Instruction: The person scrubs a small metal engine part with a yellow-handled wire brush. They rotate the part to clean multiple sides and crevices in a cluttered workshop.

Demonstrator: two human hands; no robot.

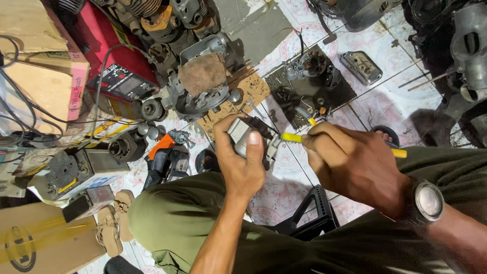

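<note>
My left hand (242,162) grips a small grey metal engine part (242,133) and holds it up over the tiled floor, thumb on top. My right hand (350,165) is closed around a yellow-handled tool (290,137) whose tip points at the part from the right; the handle's other end sticks out past my knuckles. A round watch (428,202) sits on my right wrist. My knees in olive trousers (177,213) fill the lower frame.
An engine block with a brown rag (202,81) stands ahead. A dark mat with small parts and screws (309,86) lies beyond my hands. A metal cover (361,66), cardboard boxes (45,76), a red box (122,76), cylinders and a black stool (317,213) surround me.
</note>
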